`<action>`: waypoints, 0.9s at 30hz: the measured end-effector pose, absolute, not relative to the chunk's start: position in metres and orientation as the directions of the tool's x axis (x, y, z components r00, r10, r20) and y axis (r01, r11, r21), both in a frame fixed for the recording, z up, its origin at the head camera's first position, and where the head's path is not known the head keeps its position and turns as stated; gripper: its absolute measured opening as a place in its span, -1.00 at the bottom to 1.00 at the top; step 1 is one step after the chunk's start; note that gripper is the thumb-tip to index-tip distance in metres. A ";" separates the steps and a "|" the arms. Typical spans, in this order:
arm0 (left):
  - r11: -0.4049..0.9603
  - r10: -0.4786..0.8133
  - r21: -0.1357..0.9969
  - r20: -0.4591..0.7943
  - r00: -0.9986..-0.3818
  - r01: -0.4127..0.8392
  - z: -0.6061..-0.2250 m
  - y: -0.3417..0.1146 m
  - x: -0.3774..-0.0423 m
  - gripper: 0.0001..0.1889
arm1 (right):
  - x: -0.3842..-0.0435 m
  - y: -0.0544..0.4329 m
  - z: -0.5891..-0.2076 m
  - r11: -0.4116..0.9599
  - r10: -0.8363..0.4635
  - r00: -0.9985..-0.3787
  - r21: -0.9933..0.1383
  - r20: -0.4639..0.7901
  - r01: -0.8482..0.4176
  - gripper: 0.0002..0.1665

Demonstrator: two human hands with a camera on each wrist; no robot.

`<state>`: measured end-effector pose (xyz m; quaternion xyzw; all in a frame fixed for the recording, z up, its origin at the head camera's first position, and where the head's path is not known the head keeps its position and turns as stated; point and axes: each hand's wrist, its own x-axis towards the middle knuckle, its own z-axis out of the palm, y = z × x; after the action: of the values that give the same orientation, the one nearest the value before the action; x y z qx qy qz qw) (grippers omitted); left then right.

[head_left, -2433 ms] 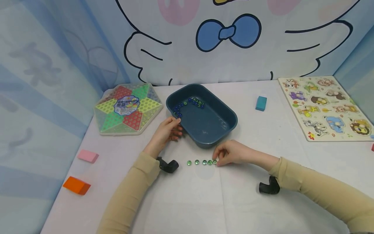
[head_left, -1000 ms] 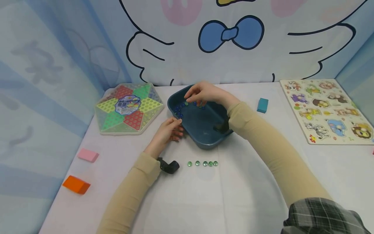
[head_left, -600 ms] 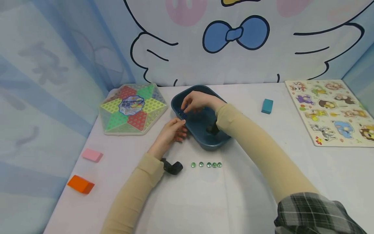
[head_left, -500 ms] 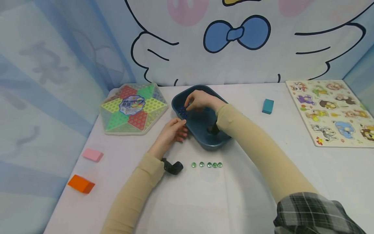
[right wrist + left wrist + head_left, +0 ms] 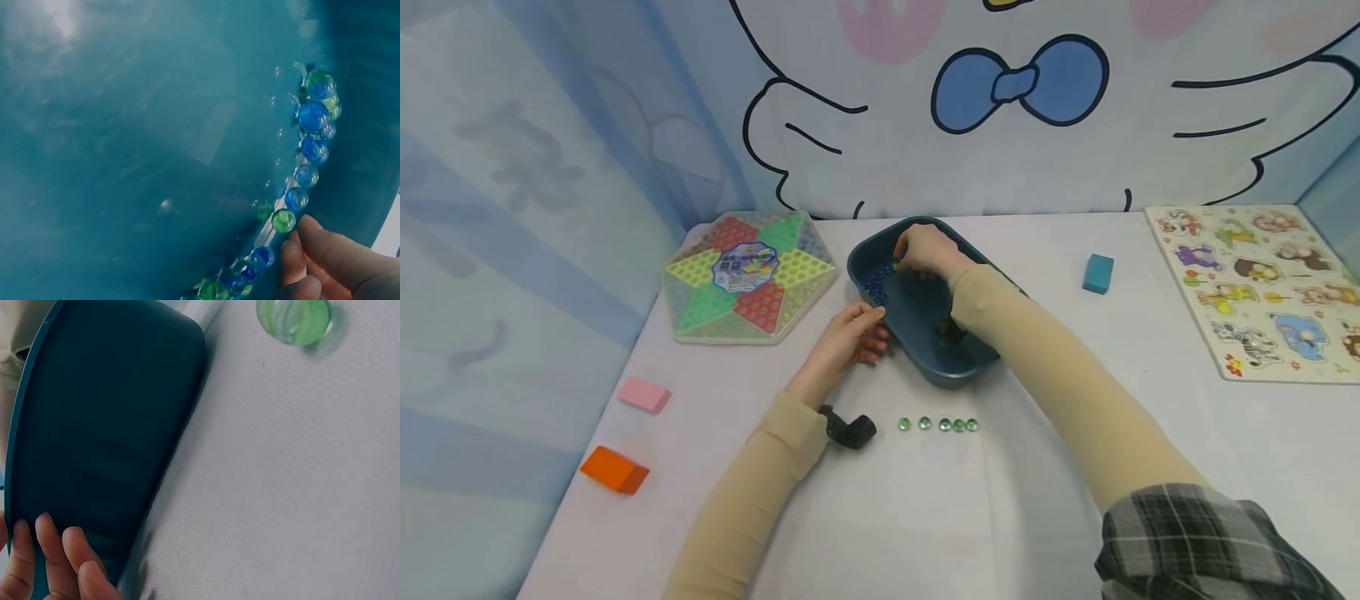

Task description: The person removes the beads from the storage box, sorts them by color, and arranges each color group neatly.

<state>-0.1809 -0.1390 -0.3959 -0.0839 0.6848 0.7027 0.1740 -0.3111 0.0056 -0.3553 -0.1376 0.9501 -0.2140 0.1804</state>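
- The green marble nearest the right hand is inside the dark teal basin, at the foot of its wall, in a curved string with blue marbles and a few more green ones.
- In the right wrist view it lies just left of the fingertips; in the head view, too, a green spot shows on their left side. Being round, it has no long axis; the string around it follows the bend of the wall.
- The right hand's thumb and fingers are bent and close together beside it; whether they touch or pinch it, I cannot fairly tell from these angles.
- The right hand, over the basin, is the nearer one. The left hand grips the basin's left side, thumb at the rim, fingers against the outer wall.
- The basin's long axis slants from far left to near right.
- On the white cloth before it, five green marbles form a left-to-right row, the right three closer together.
- Farther out on the left: a hexagonal game box, a pink block and an orange block.
- On the right: a teal block and an animal puzzle board.
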 end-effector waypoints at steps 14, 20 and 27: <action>-0.015 0.143 0.937 -0.344 -0.928 -0.349 -0.397 -0.139 -0.181 -0.80 | -0.315 0.000 -0.362 0.895 -0.317 -0.912 -0.401 -0.260 -0.197 -0.80; -0.013 0.137 0.936 -0.346 -0.928 -0.351 -0.396 -0.137 -0.181 -0.80 | -0.315 0.004 -0.357 0.888 -0.334 -0.909 -0.406 -0.248 -0.216 -0.81; -0.007 0.137 0.934 -0.352 -0.926 -0.356 -0.396 -0.138 -0.180 -0.79 | -0.311 0.013 -0.347 0.832 -0.396 -0.886 -0.502 -0.240 -0.236 -0.76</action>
<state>-0.1795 -0.1385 -0.3956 -0.0801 0.6826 0.7050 0.1750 -0.3115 0.0134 -0.3466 -0.1679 0.9420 -0.2361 0.1693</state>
